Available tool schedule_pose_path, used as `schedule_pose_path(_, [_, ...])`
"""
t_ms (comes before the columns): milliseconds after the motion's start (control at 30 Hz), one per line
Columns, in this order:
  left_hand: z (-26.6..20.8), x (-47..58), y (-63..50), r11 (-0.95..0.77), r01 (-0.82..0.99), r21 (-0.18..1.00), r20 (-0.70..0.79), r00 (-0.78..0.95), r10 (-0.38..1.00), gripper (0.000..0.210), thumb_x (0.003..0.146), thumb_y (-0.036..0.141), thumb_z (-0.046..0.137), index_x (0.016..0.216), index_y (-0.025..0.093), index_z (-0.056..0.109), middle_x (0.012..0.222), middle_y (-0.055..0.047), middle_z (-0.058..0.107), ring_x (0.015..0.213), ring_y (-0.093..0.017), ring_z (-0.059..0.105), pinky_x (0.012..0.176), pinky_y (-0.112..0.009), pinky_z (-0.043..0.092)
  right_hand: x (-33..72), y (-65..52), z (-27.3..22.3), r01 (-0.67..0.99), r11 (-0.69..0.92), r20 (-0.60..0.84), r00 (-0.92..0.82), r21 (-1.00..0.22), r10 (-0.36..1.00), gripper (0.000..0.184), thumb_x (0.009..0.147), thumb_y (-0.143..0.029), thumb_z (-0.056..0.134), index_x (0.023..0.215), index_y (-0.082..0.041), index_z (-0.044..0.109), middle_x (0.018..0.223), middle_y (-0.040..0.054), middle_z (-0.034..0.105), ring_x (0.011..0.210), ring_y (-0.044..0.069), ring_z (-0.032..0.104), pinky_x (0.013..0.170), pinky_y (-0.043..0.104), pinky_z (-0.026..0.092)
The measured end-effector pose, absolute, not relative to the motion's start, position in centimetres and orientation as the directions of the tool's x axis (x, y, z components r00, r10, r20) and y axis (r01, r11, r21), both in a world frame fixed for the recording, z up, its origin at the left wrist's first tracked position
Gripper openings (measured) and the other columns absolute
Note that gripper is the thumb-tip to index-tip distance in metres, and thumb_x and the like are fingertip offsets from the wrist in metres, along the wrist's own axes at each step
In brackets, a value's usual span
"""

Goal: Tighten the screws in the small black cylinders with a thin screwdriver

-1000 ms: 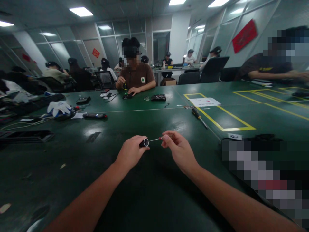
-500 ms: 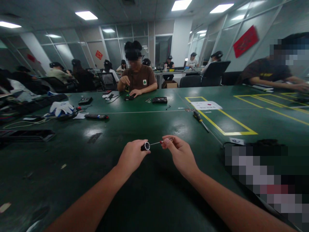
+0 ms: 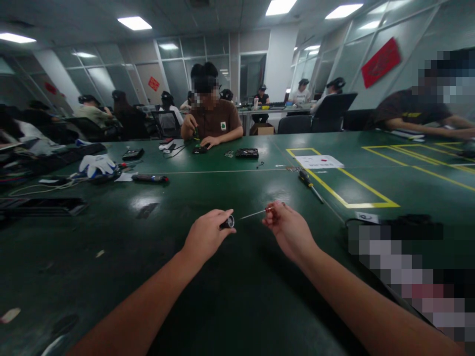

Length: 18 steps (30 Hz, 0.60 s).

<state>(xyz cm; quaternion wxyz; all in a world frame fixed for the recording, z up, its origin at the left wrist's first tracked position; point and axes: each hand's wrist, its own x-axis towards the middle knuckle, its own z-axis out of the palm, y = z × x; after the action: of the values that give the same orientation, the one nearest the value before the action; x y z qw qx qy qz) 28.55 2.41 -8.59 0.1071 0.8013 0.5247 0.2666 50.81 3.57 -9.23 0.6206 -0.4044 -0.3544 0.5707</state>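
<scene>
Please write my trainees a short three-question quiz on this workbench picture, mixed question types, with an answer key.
1. What does the left hand hold?
(A) a white-and-blue glove
(B) a short black cylinder with a silver rim
(C) a white paper sheet

2. True or false: the screwdriver with a black-and-yellow handle is in the right hand.

3. Fill the gap: the slim red-collared tool with a thin metal shaft points its tip toward the person's ____ hand.

Key: 1. B; 2. False, it lies on the green table; 3. left.
</scene>
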Motion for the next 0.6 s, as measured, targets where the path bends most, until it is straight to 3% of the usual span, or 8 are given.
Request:
schedule_pose_path(267, [-8.8, 28.4, 2.4, -0.401, 0.804, 0.438, 0.293, 0.294, 0.91, 0.044, 0.087, 0.027, 0.076, 0.13, 0.025, 0.068, 0.128, -0.004, 0.07, 0.109, -0.024, 0.068, 0.094, -0.039, 0.055, 49.8, 2.8, -9.8, -0.222, 0.174, 0.155, 0.1, -0.959, 0.983, 0.03, 0.087, -0.052, 0.071, 0.093, -0.023, 0.068, 0.086, 0.0023, 0.067, 0.077, 0.018, 0.064, 0.077, 0.036, 0.055])
schedule_pose_path(600, [-9.0, 28.3, 2.3, -0.408, 0.828, 0.385, 0.29, 0.311, 0.905, 0.05, 0.087, 0.031, 0.076, 0.135, 0.029, 0.064, 0.124, -0.002, 0.071, 0.105, -0.024, 0.069, 0.089, -0.037, 0.055, 49.7, 1.8, -9.2, 0.025, 0.292, 0.293, 0.011, -0.956, 0.956, 0.025, 0.096, -0.047, 0.062, 0.099, -0.022, 0.066, 0.088, 0.0028, 0.069, 0.079, 0.019, 0.066, 0.078, 0.035, 0.054])
